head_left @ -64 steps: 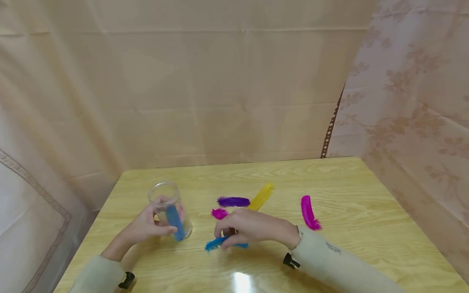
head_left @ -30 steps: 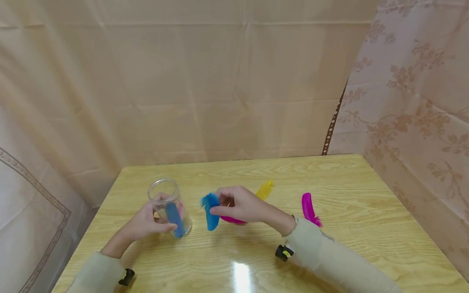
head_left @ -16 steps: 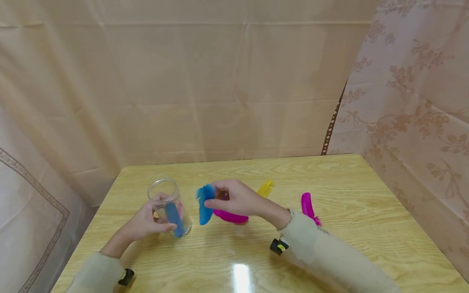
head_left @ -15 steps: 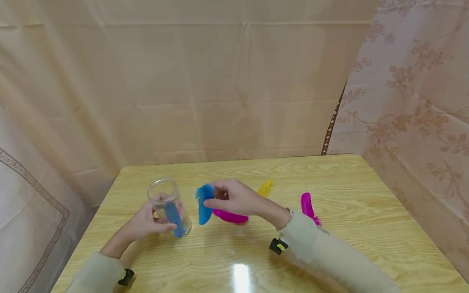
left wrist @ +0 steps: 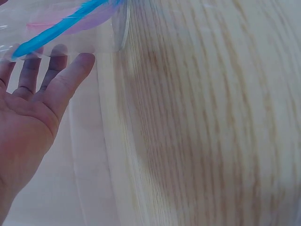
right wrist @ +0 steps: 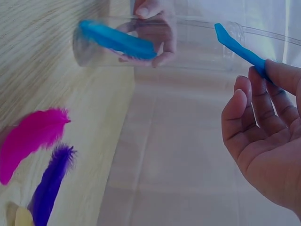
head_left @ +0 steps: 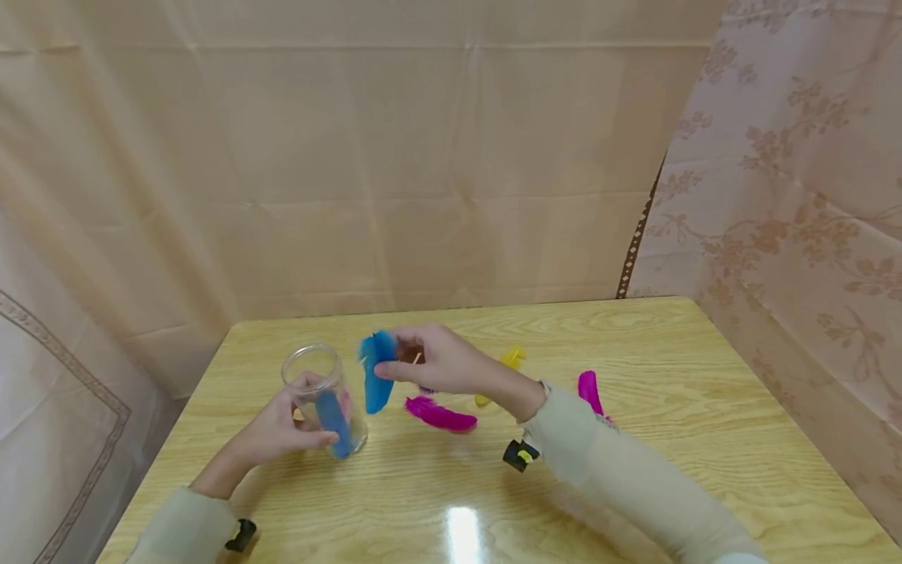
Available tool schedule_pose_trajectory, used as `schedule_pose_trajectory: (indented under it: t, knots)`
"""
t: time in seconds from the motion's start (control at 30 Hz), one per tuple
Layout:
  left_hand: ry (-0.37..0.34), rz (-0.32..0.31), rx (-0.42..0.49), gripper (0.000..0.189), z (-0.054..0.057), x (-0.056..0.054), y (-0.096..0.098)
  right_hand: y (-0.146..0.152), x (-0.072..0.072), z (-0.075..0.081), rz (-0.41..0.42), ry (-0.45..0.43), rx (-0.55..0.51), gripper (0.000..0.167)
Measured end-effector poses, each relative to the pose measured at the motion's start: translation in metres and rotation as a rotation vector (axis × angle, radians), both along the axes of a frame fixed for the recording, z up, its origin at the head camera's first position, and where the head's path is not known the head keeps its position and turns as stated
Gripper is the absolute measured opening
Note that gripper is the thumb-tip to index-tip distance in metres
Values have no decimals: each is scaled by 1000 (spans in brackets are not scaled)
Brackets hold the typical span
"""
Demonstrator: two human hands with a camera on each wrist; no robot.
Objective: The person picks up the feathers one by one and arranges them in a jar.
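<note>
My left hand (head_left: pixel 278 429) holds a clear jar (head_left: pixel 310 385) upright on the table, thumb on the near side and other fingers around behind. Inside it lean a blue feather (head_left: pixel 333 421) and a pink feather (left wrist: pixel 89 20). Just right of the jar, my right hand (head_left: pixel 440 362) pinches another blue feather (head_left: pixel 377 384) between thumb and fingers, raised above the table. In the right wrist view the pinched feather's free end overlaps the jar near its mouth, and its held end lies between the fingertips (right wrist: pixel 258 75).
On the wooden table (head_left: pixel 366 501) lie a magenta feather (head_left: pixel 442 415), a purple feather (right wrist: pixel 49 183) mostly hidden by my right hand in the head view, and a yellow feather (head_left: pixel 512 359). A second magenta feather (head_left: pixel 589 388) lies farther right, partly behind my sleeve. Beige curtains (head_left: pixel 451 157) hang behind.
My right hand picked the blue feather off the table, turned it upright and carried it up and left toward the jar. The left hand keeps its hold on the jar.
</note>
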State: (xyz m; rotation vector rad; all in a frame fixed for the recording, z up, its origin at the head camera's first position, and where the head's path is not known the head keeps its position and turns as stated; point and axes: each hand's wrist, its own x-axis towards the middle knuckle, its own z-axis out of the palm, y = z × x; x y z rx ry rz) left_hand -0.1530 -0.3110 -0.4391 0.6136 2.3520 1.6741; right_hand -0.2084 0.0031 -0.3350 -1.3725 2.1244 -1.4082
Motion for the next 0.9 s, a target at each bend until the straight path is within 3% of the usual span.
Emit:
schedule_pose_trajectory:
  t: [0.23,0.5,0.9]
  knots:
    - [5,-20,18,55,-1,0,0,-7,-2,0,0,-29,-7,10]
    - [5,-53,41,54,-1,-1,-1,-20,-3,11,-18,-31,-7,13]
    - [33,-38,-3,51,-1,-1,0,-34,-8,22,-11,-63,-12,14]
